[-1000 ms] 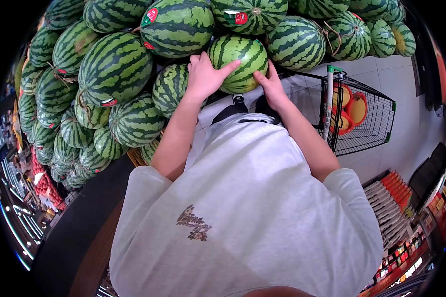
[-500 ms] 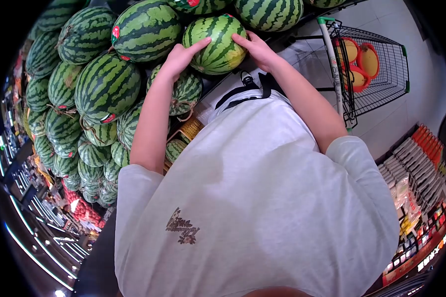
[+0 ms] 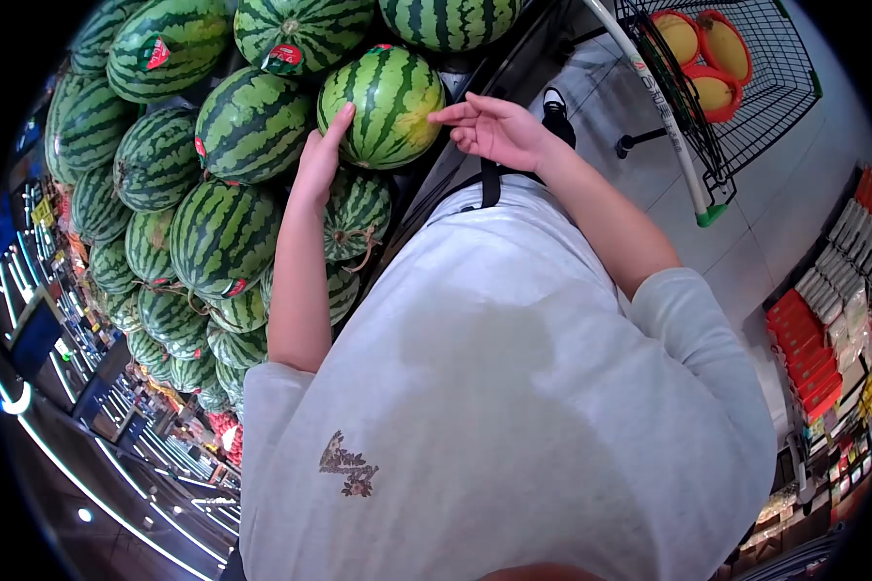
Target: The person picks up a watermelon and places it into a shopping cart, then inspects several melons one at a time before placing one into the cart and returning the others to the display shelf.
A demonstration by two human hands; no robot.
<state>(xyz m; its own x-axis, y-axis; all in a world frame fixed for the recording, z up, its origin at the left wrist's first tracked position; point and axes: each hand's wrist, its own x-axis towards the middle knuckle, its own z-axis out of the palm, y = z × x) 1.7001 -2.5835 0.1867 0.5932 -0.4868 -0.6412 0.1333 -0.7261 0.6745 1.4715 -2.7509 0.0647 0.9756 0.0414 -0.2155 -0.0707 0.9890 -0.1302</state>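
A round striped watermelon [image 3: 383,107] with a yellow patch on its right side sits at the front edge of the pile. My left hand [image 3: 321,155] is against its left side, thumb lying on the rind and the other fingers hidden behind it. On the other side, my right hand [image 3: 499,132] is open, palm turned up, its fingertips right at the yellow patch. Below the left hand rests another watermelon [image 3: 354,218] with a curled dry stem.
More watermelons [image 3: 225,237], some with red stickers, are heaped to the left. At the upper right stands a shopping cart [image 3: 746,116] holding several yellow melons [image 3: 724,50] in red foam nets. Packaged goods [image 3: 824,320] line a shelf at the right.
My right hand has come off the watermelon's top and opened beside it. The left hand stays on its side. The view has shifted, and the cart appears higher.
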